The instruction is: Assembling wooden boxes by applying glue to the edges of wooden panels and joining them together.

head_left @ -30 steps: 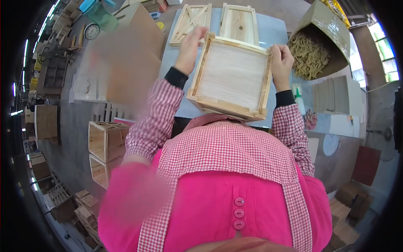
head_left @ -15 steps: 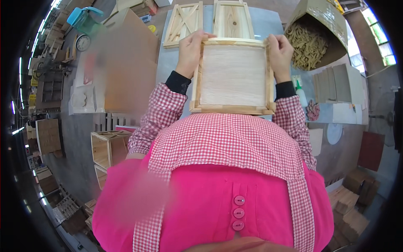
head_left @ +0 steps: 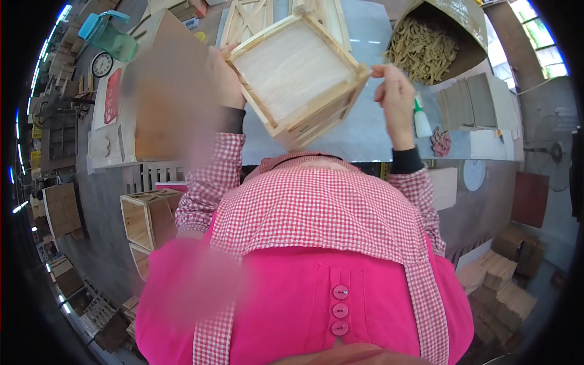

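Observation:
A small wooden crate (head_left: 292,67) is tilted and turned above the table, its pale flat panel facing up inside a raised wooden frame. One slatted side of it shows toward the lower right. My left hand (head_left: 226,82) is closed on the crate's left corner, the fingers partly behind the frame and a blurred patch. Just off the right corner is my right hand (head_left: 395,100), its fingers loosely bent and apart, with nothing visible in them. Beyond the crate lie a wooden panel with crossed braces (head_left: 248,21) and another framed wooden piece (head_left: 334,23).
A carton of tan curled pieces (head_left: 423,52) lies at the far right of the blue-grey table (head_left: 371,137). Near it are a white bottle (head_left: 421,121), a crumpled cloth (head_left: 440,142) and stacked boards (head_left: 471,100). Leftward stand a large carton (head_left: 176,109), a turquoise-lidded jug (head_left: 112,38) and wooden crates (head_left: 143,219).
The crate has turned from square-on to a tilted, corner-down pose, exposing its side. My right hand has let go of its right corner; my left hand has moved left with it.

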The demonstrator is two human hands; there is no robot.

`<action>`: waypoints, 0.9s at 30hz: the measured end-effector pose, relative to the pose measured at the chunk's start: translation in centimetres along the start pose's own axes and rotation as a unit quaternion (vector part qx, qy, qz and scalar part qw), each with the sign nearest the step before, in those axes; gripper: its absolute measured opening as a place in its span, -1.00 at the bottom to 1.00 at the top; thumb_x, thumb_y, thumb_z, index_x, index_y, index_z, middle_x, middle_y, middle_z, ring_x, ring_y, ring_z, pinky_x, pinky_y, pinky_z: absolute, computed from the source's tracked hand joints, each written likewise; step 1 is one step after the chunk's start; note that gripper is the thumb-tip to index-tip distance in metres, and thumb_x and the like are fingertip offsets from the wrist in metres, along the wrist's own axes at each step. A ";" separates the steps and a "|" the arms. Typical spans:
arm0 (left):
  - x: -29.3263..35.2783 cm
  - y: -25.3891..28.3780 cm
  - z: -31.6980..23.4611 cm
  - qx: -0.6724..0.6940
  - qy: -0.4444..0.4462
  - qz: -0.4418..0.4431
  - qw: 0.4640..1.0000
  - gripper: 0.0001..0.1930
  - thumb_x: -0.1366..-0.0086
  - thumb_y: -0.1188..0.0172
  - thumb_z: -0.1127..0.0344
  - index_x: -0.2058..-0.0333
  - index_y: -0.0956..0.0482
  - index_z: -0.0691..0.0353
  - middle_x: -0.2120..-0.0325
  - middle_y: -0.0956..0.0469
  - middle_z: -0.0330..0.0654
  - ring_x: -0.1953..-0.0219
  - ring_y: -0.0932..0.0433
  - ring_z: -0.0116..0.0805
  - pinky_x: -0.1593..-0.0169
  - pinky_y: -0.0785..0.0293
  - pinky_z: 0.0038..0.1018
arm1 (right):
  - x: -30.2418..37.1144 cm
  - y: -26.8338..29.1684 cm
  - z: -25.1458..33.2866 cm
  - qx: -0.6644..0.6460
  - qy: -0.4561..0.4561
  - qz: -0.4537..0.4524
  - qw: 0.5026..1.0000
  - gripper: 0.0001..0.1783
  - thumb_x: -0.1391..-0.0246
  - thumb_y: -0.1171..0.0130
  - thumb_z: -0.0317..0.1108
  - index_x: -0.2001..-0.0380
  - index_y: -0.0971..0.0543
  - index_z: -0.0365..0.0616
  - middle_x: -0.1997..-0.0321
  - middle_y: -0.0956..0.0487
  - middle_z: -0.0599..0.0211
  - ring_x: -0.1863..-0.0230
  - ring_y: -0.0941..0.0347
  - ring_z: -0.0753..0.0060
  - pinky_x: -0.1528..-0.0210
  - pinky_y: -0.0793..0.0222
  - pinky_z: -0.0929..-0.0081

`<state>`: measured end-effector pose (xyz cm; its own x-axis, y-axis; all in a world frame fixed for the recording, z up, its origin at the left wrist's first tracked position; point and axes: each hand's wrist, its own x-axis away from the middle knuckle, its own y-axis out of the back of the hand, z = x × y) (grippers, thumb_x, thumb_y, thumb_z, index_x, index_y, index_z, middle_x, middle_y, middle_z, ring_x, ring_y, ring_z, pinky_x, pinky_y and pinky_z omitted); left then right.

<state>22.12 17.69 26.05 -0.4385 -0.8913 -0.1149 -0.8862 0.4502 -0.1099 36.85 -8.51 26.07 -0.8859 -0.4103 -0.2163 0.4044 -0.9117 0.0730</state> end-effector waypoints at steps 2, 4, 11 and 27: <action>1.0 -0.5 0.7 -0.001 -0.025 -0.058 0.998 -0.55 -0.45 0.23 0.17 0.26 -0.57 0.44 0.33 -0.58 -0.14 0.30 -0.51 -0.39 0.12 -0.41 -0.48 | 0.4 -1.4 -0.5 -0.027 -0.012 0.002 1.000 -0.69 -0.29 0.05 -0.22 0.39 -0.54 -0.21 0.61 -0.45 0.53 0.62 -0.23 0.78 0.58 -0.11 0.75; 2.7 -1.1 -0.1 0.003 -0.038 -0.085 0.996 -0.56 -0.45 0.22 0.17 0.25 -0.56 0.43 0.32 -0.57 -0.13 0.29 -0.50 -0.39 0.11 -0.40 -0.48 | -0.9 -2.3 -1.5 -0.040 0.008 -0.029 0.999 -0.72 -0.27 0.01 -0.25 0.47 -0.49 -0.19 0.63 -0.41 0.55 0.65 -0.21 0.77 0.60 -0.10 0.73; 11.4 3.8 -2.4 0.061 0.067 -0.117 0.989 -0.60 -0.44 0.19 0.19 0.27 -0.56 0.40 0.26 -0.56 -0.11 0.20 -0.48 -0.38 0.03 -0.35 -0.43 | -3.0 -3.8 -2.4 -0.027 0.060 -0.021 0.998 -0.70 -0.22 -0.06 -0.34 0.59 -0.35 -0.16 0.63 -0.28 0.60 0.58 -0.13 0.78 0.55 -0.05 0.70; -3.4 -1.6 -0.4 -0.103 -0.031 0.332 0.937 -0.57 -0.45 0.21 0.10 0.19 -0.55 0.33 0.23 -0.57 -0.16 0.11 -0.45 -0.40 -0.07 -0.28 -0.48 | -3.4 -5.5 -3.1 0.005 0.124 -0.050 0.991 -0.68 -0.19 -0.03 -0.37 0.60 -0.25 -0.20 0.61 -0.20 0.56 0.51 -0.06 0.71 0.50 -0.06 0.60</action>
<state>24.92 19.98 27.02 -0.8992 -0.4114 -0.1491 -0.4348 0.8785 0.1980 38.35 -2.02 23.42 -0.8375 -0.3007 -0.4563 0.3140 -0.9482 0.0485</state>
